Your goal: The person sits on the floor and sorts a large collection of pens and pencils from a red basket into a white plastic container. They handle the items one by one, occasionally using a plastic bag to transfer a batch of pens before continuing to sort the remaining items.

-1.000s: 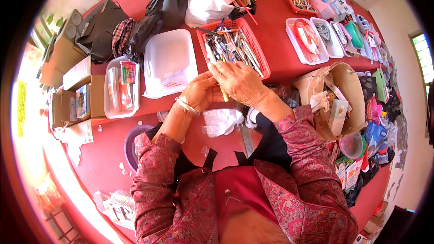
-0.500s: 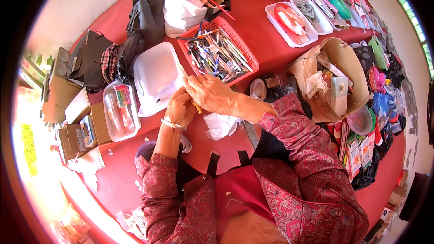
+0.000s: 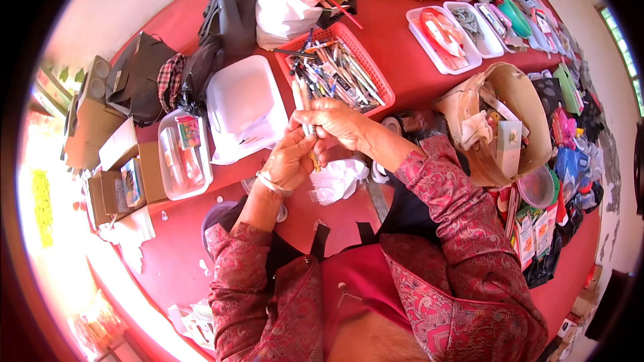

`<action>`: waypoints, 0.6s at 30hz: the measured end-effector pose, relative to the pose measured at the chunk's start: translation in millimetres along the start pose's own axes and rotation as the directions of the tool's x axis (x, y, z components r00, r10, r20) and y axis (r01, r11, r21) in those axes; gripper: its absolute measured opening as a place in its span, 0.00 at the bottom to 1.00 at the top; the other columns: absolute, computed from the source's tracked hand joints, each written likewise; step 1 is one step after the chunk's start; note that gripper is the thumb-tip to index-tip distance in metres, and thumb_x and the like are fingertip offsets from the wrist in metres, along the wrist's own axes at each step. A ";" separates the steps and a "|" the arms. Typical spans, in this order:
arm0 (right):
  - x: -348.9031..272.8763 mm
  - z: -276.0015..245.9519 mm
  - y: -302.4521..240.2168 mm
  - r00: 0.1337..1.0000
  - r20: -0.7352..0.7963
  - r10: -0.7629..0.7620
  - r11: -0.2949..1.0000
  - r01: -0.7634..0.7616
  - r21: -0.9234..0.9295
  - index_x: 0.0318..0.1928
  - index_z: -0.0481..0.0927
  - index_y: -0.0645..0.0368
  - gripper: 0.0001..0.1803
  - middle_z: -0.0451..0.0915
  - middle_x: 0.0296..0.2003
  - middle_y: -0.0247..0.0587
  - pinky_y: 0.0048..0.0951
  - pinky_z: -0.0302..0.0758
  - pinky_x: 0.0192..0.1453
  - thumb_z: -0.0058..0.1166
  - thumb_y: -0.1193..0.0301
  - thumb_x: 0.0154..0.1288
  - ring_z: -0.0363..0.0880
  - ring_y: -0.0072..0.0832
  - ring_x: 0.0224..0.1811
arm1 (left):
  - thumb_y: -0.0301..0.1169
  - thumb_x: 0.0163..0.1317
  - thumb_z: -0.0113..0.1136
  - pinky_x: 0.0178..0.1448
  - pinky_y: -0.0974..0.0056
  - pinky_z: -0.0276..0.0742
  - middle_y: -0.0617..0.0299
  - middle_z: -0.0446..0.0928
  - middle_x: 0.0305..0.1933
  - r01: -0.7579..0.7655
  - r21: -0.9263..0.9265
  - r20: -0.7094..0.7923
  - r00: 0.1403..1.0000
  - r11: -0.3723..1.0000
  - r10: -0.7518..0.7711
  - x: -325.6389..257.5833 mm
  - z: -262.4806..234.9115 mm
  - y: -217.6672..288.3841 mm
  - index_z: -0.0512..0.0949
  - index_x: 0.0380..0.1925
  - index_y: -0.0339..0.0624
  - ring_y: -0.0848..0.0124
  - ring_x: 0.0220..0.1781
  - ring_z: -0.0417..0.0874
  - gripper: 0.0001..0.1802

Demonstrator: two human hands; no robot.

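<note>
Between my two hands stands a small bunch of slim pens (image 3: 301, 96), pale at the top, with a yellowish end showing below the fingers. My left hand (image 3: 287, 161), a bangle at its wrist, is closed round the lower part. The fingers of my right hand (image 3: 339, 121) are closed on the same bunch higher up. How many pens there are is hidden by the fingers. Just beyond my right hand lies a red basket (image 3: 376, 80) heaped with pens and markers. Left of my hands sits a white translucent tray (image 3: 245, 97) with a clear plastic bag (image 3: 249, 135) over its near edge.
A shallow tray (image 3: 190, 191) with packets stands at the left beside an open cardboard box (image 3: 151, 173). At the right is a large cardboard carton (image 3: 463, 100) of mixed items. A white bag (image 3: 285, 20) stands behind the basket; crumpled plastic (image 3: 339, 181) lies below my hands.
Both hands have shifted a little right. The bunch is more upright, and more of the pens shows above my fingers. The surroundings have slid slightly right in view.
</note>
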State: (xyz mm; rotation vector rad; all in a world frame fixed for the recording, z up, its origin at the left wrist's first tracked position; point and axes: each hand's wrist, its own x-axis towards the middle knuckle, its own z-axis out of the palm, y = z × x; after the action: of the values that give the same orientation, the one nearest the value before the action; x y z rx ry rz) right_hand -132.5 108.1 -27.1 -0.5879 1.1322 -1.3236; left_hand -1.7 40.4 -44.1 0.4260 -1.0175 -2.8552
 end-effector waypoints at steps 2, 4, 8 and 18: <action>1.2 4.3 0.5 0.995 -0.094 0.028 0.995 -0.019 0.095 0.32 0.73 0.64 0.14 0.72 0.21 0.34 0.16 0.66 0.15 0.46 0.64 0.60 0.61 0.14 0.12 | 0.32 0.61 0.45 0.35 0.68 0.68 0.63 0.68 0.25 0.032 0.031 0.059 0.998 0.999 -0.034 0.9 -5.5 -0.8 0.66 0.38 0.35 0.70 0.27 0.72 0.11; -2.8 5.9 -3.4 0.996 -0.045 0.082 0.989 -0.075 0.129 0.32 0.73 0.65 0.14 0.74 0.23 0.38 0.16 0.64 0.11 0.45 0.64 0.61 0.63 0.15 0.10 | 0.34 0.61 0.46 0.35 0.68 0.69 0.63 0.69 0.25 0.028 0.131 0.081 0.996 0.991 -0.039 -0.8 -6.6 -2.7 0.68 0.40 0.34 0.71 0.29 0.73 0.14; -5.6 -9.4 5.8 0.997 -0.011 0.074 0.985 -0.071 0.159 0.30 0.72 0.65 0.14 0.75 0.23 0.40 0.17 0.65 0.11 0.45 0.64 0.61 0.67 0.18 0.11 | 0.31 0.59 0.48 0.47 0.65 0.70 0.59 0.74 0.34 0.071 0.394 0.132 0.982 0.916 -0.132 -3.0 5.1 7.7 0.68 0.40 0.36 0.68 0.40 0.76 0.12; 20.5 -17.7 11.7 0.981 -0.105 0.160 0.986 -0.153 0.067 0.33 0.76 0.60 0.17 0.73 0.22 0.28 0.19 0.67 0.30 0.51 0.57 0.56 0.69 0.17 0.23 | 0.32 0.61 0.47 0.17 0.77 0.51 0.71 0.55 0.16 0.127 -0.115 -0.038 0.990 0.985 -0.132 4.4 -10.0 7.0 0.67 0.33 0.40 0.81 0.15 0.54 0.07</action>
State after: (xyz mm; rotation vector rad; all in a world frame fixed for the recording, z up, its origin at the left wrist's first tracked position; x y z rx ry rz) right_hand -145.7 95.8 -50.4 -0.3781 1.2003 -1.2606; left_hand -3.2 28.1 -48.1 0.5639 -0.8460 -2.9834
